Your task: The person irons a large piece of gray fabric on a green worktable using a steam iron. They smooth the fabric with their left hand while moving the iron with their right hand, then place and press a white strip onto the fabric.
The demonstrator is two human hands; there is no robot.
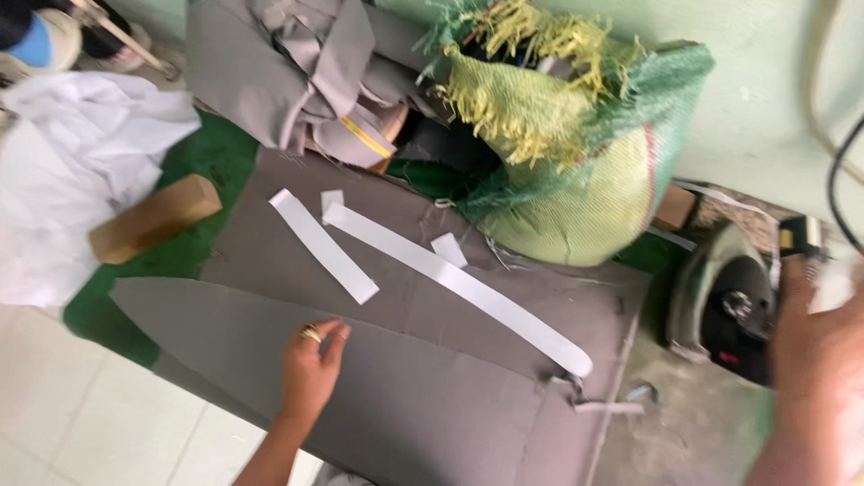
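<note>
Keep your left hand (310, 373) flat, fingers spread on the grey fabric panel (405, 405), pinning it smooth. At three o'clock, your right hand (814, 360) is blurred beside the electric cutter (729, 306); I cannot tell its grip.

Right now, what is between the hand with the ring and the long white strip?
In the head view, only bare grey fabric lies between the left hand and the long white strip. Nothing else sits there.

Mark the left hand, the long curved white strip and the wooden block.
left hand (310, 369): head view, back of the hand, flat on grey fabric.
long curved white strip (459, 282): head view, middle of its length.
wooden block (155, 217): head view, top face.
</note>
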